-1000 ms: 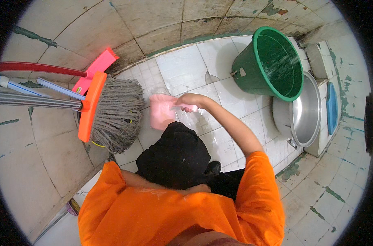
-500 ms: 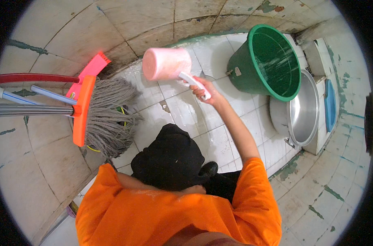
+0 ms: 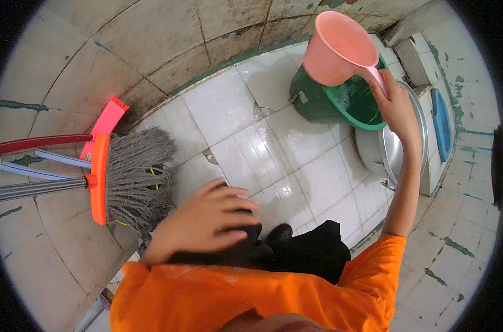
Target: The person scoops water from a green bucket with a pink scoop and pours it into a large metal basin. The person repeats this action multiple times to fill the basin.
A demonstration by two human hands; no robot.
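A pink water dipper (image 3: 340, 52) is gripped by its handle in my right hand (image 3: 398, 108), at the upper right. It hangs over the green bucket (image 3: 312, 102) and hides part of the bucket's mouth. Water shows inside the bucket below the dipper. My left hand (image 3: 210, 216) is in the air in front of my body, slightly blurred, fingers spread and holding nothing. Beneath both hands the white tiled floor (image 3: 251, 155) looks wet.
On the left stand a grey string mop (image 3: 141, 177) with an orange head and a pink brush (image 3: 105, 124). A silver metal pot (image 3: 417, 138) is beside the bucket, and a blue flat object (image 3: 442, 124) lies farther right. Stained tiled walls (image 3: 152, 39) surround the floor.
My right hand has carried the dipper up and right, from above the floor to over the bucket. My left hand has risen from my lap and spread its fingers.
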